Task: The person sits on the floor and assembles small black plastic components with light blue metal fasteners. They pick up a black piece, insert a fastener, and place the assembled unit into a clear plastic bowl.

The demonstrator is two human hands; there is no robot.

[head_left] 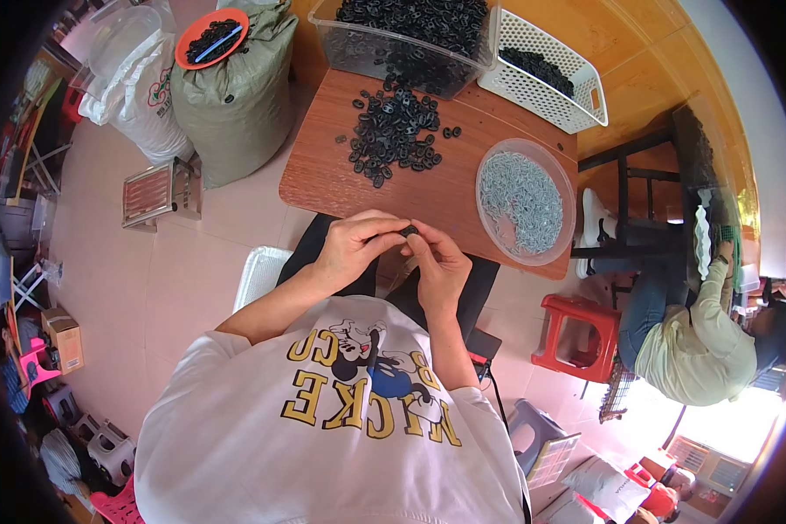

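Directly between left fingers and right fingers, a small black piece.

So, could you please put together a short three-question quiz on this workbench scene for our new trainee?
1. What lies in the round clear plastic tub on the brown wooden table?
2. True or false: in the picture, the white perforated plastic basket stands to the right of the large clear plastic bin.
3. Where the bare left hand and bare right hand meet, what is at their fingertips? A) a wooden block; B) a small black piece; C) a metal spoon.

Key:
1. Many small silvery-grey pieces.
2. True.
3. B.
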